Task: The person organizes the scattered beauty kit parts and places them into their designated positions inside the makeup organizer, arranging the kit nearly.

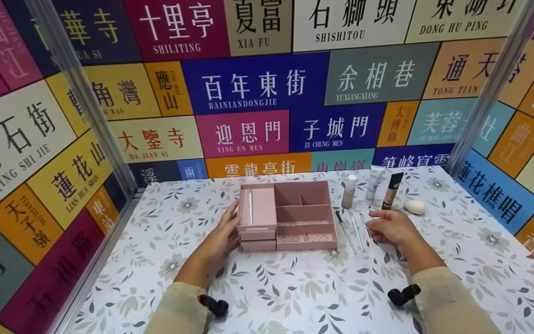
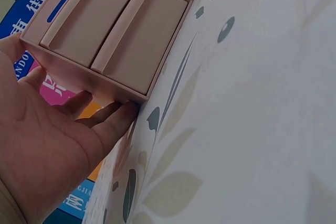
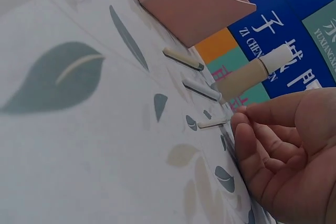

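A pink desktop organizer point(image 1: 304, 213) stands on the table, with a closed top and two drawers point(image 2: 142, 35) on its left and open compartments on its right. My left hand point(image 1: 226, 229) rests its fingers against the organizer's left side. To the right of the organizer, slim makeup sticks, including a dark-tipped one point(image 1: 345, 232) and a silvery one point(image 3: 202, 89), lie side by side. The thumb and forefinger of my right hand point(image 1: 397, 229) pinch the end of a thin pale stick point(image 3: 212, 124) at the table surface.
Behind the right hand stand a foundation bottle point(image 1: 348, 194) with a white cap, a white tube point(image 1: 372, 185) and a black-capped beige tube point(image 1: 391, 191). An off-white sponge point(image 1: 414, 207) lies beside them. Sign-covered walls point(image 1: 257, 88) border the leaf-patterned table point(image 1: 285, 287).
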`<state>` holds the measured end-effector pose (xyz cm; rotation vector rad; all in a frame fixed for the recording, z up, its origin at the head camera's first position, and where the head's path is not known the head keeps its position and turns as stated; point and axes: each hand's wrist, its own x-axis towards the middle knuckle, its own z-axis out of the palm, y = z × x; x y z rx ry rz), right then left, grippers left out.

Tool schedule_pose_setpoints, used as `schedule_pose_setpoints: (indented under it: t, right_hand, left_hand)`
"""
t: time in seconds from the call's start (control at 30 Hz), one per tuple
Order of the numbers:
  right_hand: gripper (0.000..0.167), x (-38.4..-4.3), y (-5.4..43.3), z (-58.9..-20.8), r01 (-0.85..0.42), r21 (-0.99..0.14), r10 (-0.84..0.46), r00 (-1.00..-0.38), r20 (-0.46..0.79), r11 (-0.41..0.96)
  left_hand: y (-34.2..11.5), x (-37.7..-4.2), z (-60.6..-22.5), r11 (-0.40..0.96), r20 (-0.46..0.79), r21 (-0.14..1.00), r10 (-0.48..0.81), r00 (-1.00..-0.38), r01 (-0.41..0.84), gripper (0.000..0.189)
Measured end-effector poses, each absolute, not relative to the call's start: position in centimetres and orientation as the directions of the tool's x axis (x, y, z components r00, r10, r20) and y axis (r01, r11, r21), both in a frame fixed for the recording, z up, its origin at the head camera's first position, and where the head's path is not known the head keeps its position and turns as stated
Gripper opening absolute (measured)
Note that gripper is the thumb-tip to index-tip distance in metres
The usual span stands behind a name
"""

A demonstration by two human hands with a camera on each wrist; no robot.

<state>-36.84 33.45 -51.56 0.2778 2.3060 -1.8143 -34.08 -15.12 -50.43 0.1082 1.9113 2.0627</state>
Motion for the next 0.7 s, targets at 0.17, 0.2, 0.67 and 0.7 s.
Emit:
schedule_pose_setpoints:
  t: [0.17, 0.2, 0.67, 0.7]
  right_hand:
    - [0.064, -36.85, 33.50, -51.84, 0.233, -0.929, 0.032, -0.972, -0.234, 0.289]
    - [0.063, -36.84, 33.50, -51.86, 0.232, -0.926, 0.036, -0.972, -0.231, 0.297]
    - [0.074, -36.59, 33.25, -51.55, 0.190, -0.872, 0.030, -0.980, -0.198, 0.451]
    - [0.076, -36.60, 33.21, -51.51, 0.180, -0.860, 0.029, -0.982, -0.189, 0.477]
  left_hand:
    - [-15.20, -34.16, -50.71, -0.059, -0.114, 0.989, 0.310, -0.944, -0.138, 0.062]
    - [-15.21, -34.19, -50.71, -0.057, -0.117, 0.988, 0.308, -0.944, -0.141, 0.062]
    - [-15.12, -34.24, -50.52, -0.048, -0.180, 0.978, 0.278, -0.944, -0.201, 0.057]
    - [-15.12, -34.24, -50.53, -0.052, -0.179, 0.978, 0.278, -0.944, -0.201, 0.057]
